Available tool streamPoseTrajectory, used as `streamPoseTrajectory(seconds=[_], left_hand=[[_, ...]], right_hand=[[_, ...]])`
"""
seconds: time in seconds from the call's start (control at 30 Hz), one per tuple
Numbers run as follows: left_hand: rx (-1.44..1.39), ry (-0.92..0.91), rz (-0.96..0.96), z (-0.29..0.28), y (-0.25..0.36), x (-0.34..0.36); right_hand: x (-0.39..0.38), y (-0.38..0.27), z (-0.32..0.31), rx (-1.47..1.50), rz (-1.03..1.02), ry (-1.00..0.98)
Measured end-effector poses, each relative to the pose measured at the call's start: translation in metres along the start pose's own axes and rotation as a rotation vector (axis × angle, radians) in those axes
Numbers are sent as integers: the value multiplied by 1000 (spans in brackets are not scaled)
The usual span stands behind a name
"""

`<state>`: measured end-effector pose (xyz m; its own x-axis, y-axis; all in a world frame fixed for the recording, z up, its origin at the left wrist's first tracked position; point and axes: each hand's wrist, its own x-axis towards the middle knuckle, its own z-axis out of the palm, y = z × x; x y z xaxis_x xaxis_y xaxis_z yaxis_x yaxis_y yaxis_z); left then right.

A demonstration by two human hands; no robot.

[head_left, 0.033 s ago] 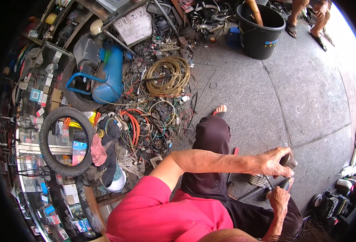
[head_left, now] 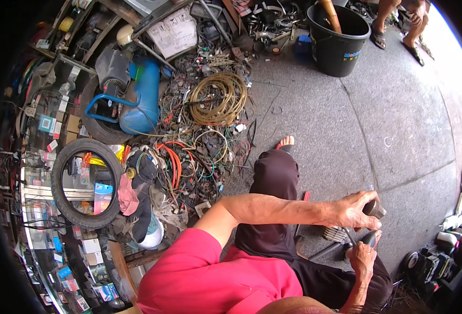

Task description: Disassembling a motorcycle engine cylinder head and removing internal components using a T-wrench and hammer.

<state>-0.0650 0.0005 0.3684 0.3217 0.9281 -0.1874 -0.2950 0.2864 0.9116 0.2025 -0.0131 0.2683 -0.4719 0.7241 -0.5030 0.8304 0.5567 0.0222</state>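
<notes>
My left hand (head_left: 354, 210) reaches across in front of me, its fingers curled around a short, dark grey, cylindrical metal part that looks like a piston (head_left: 376, 208). Just below it, my right hand (head_left: 363, 258) is closed on a thin metal rod-like tool (head_left: 350, 236), whose shaft slants up and left toward the left palm. The rod's upper end is partly hidden by the left hand. Close to both hands lies a finned metal block (head_left: 334, 234), resembling an engine cylinder, beside my bent leg.
A dark bar (head_left: 325, 252) lies by my legs. Left, a tyre (head_left: 57, 196), coiled hose (head_left: 191, 104), blue tank (head_left: 146, 99) and tangled wires cover the ground. A black bucket (head_left: 336, 60) stands ahead; another person's sandalled feet (head_left: 378, 39) are beyond. Dark machine parts (head_left: 430, 264) sit right.
</notes>
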Motion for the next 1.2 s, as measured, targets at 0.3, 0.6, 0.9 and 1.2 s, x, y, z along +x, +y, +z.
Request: streamPoseTrajectory(seconds=[0.3, 0.6, 0.9, 1.2], left_hand=[[50, -17, 8, 0, -4, 0], [63, -39, -20, 3, -7, 1], [137, -50, 89, 3, -13, 1], [160, -20, 70, -2, -8, -5]], right_hand=[[0, -2, -4, 16, -11, 5], [-3, -1, -4, 47, -52, 85], [7, -2, 9, 59, -32, 155], [12, -4, 9, 39, -1, 25]])
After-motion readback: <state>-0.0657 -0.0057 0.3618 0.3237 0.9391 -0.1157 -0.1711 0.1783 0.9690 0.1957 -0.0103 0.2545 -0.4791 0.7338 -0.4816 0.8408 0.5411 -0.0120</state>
